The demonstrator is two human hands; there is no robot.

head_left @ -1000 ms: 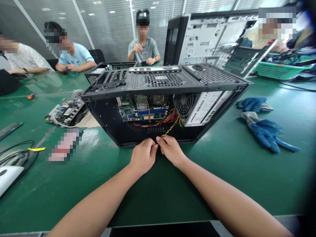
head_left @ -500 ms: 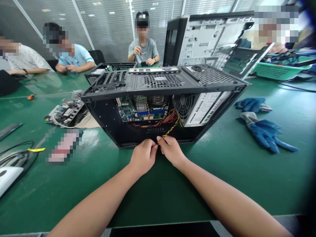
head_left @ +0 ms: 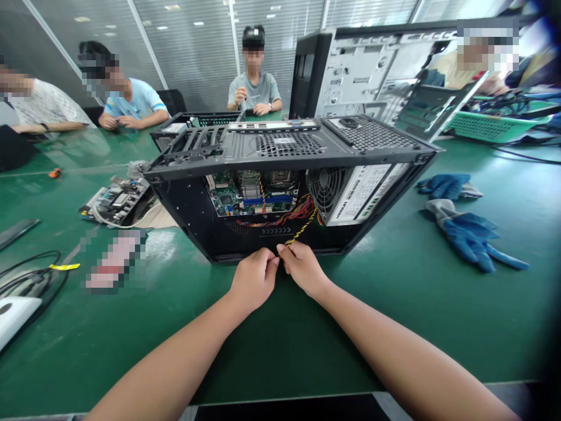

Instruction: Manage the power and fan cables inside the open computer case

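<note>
Nothing is clearly legible to me: inside the open computer case before me, the power supply bears a white label whose sideways print is too small to read.

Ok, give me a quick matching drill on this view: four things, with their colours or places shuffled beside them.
Column one:
1. twisted cable
2. power supply
3. gloves
4. basket

Column two:
A. blue and grey, lying on the table
B. green mesh, at the far right
C. yellow and black, running to the right hand
D. inside the case, behind a round fan grille and white label

Pairs: 1-C, 2-D, 3-A, 4-B.
</note>
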